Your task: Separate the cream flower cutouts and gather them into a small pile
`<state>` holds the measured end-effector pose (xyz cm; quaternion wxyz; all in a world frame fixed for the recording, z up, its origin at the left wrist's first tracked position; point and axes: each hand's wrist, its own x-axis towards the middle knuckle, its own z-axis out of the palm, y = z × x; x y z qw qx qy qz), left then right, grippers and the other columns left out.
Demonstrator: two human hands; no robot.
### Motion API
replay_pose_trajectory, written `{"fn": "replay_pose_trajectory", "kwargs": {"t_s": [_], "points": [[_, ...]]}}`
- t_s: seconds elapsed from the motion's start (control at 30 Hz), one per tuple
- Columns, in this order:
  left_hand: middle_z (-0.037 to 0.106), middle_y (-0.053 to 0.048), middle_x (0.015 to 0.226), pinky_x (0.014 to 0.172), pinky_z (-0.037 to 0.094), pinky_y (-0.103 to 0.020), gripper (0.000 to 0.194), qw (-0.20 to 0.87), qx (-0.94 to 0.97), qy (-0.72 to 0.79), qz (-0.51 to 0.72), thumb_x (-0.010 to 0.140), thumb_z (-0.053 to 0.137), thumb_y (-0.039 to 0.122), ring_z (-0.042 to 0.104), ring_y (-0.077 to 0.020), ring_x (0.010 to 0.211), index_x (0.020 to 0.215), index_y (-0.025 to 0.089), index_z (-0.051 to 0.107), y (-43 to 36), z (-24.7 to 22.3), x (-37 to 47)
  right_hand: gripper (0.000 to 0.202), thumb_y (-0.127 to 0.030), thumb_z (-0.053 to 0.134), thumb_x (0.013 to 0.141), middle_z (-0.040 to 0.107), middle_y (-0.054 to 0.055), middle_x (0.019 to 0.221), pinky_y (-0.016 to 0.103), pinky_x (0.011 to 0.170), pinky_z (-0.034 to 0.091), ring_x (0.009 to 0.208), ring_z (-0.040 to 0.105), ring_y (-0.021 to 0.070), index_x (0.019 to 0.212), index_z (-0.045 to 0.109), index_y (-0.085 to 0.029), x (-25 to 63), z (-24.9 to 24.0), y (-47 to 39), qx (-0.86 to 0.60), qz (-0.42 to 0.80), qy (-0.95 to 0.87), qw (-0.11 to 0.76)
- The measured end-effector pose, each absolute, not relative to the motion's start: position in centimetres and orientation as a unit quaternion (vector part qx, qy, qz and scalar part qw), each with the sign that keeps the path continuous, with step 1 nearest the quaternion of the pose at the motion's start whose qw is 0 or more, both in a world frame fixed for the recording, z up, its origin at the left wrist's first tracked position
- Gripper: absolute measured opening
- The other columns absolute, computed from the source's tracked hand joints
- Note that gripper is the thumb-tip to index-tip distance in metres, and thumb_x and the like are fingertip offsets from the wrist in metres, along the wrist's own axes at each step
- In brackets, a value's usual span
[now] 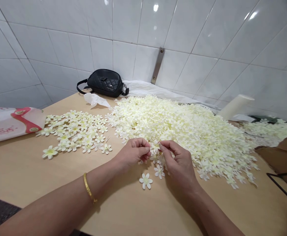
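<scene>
Between my two hands is a small white artificial flower (pixel 154 147) with a pale yellow-green centre, at the near edge of a big flower heap (pixel 163 121). My left hand (pixel 136 151), with a gold bangle at its wrist, is closed with fingertips at the flower's left side. Thumb and forefinger of my right hand (pixel 177 160) pinch the flower's right side. Just below my hands, a single white flower (pixel 146 181) lies face up on the table, and another flower (pixel 159 171) lies close to my right hand.
A looser group of flowers (pixel 76 131) lies to the left, beside a red and white plastic bag (pixel 12 124). At the back are a black quilted bag (pixel 105 82) and a crumpled tissue (pixel 95 100). A white roll (pixel 236 106) and brown cardboard (pixel 281 154) stand at the right.
</scene>
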<state>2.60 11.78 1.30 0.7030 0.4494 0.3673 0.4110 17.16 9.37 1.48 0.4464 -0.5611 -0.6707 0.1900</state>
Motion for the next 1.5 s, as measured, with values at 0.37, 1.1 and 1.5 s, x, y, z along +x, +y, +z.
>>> {"fn": "replay_pose_trajectory", "kwargs": {"t_s": [0.37,1.1,1.5], "points": [[0.051,0.002,0.05,0.047,0.034,-0.021,0.009,0.69,0.453,0.379,0.418,0.063,0.057,0.016,0.042,-0.0064,0.042,0.059,0.015,0.049,12.0,1.5,2.4,0.013,-0.026,0.05,0.076,0.055,0.0,0.066,0.022,0.053,0.036,0.059,0.048,0.0118,0.073,0.057,-0.016,17.5,2.3,9.6,-0.577,0.182,-0.612,0.51],[0.047,0.003,0.046,0.038,0.019,-0.018,0.01,0.416,0.613,0.519,0.426,0.067,0.054,0.016,0.03,-0.0034,0.037,0.06,0.014,0.048,19.4,8.8,6.6,0.02,-0.037,0.048,0.078,0.05,-0.001,0.061,0.026,0.056,0.045,0.056,0.053,0.0126,0.076,0.051,-0.017,22.6,2.2,12.4,-0.493,0.231,-0.519,0.659],[0.053,0.0,0.062,0.053,0.036,-0.023,0.006,0.322,0.64,0.529,0.455,0.073,0.054,0.02,0.049,-0.0114,0.058,0.077,0.015,0.055,23.0,10.0,9.6,0.019,-0.034,0.044,0.08,0.048,-0.001,0.058,0.022,0.05,0.04,0.054,0.048,0.0121,0.075,0.05,-0.017,23.2,1.9,12.8,-0.494,0.161,-0.54,0.662]]}}
